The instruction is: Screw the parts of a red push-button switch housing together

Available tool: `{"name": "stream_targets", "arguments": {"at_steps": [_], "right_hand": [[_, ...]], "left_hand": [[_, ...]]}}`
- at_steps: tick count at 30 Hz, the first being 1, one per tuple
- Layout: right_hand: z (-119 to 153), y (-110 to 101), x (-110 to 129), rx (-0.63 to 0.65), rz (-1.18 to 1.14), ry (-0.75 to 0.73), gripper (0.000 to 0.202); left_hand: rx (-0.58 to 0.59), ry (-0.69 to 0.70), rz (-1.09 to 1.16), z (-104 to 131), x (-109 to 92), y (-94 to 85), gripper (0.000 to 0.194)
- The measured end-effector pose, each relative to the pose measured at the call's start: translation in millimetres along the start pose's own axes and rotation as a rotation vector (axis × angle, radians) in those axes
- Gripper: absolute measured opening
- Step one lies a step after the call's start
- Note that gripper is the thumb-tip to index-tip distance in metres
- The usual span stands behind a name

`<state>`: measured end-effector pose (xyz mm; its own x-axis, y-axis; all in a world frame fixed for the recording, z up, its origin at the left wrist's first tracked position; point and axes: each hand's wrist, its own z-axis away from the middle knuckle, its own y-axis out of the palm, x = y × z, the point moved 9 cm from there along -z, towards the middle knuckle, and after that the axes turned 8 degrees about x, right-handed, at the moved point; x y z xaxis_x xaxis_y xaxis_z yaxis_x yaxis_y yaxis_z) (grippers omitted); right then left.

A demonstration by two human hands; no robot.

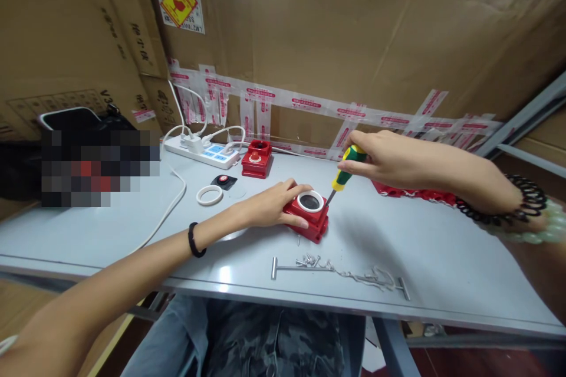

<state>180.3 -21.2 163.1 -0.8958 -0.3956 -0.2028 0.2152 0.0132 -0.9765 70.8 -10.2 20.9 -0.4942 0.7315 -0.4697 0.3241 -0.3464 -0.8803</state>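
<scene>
1. Red housing (313, 220) with a white-ringed round opening on top lies on the grey table (442, 247), pinned under the left hand (274, 205), whose fingers rest flat along its near side and top.
2. Right hand (389, 159) has its fingers closed around the green-and-yellow screwdriver (345, 169); the tool is tilted, with its tip down at the housing's right corner.
3. Just in front of the housing lies a small heap of screws (311, 259) beside thin metal rods (340, 272).
4. Left of the holding hand sits a loose white ring (209, 195), with a small black part (223, 181) behind it.
5. Farther back stand a second red housing (257, 159) and a white power strip (204, 153), against cardboard boxes (309, 29).
</scene>
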Motion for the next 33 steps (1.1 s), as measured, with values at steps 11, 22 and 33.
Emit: {"name": "stream_targets", "arguments": {"at_steps": [11,22,33], "right_hand": [[7,0,11,0.026,-0.04,-0.069,0.024],[1,-1,13,-0.032,-0.068,-0.182,0.021],[-6,0,18,-0.049,-0.039,-0.154,0.02]], "left_hand": [[-0.01,0.013,-0.018,1,-2,-1.6,0.07],[-0.018,0.02,-0.03,0,-2,-2.0,0.07],[-0.012,0.003,-0.06,1,-4,-2.9,0.073]]}}
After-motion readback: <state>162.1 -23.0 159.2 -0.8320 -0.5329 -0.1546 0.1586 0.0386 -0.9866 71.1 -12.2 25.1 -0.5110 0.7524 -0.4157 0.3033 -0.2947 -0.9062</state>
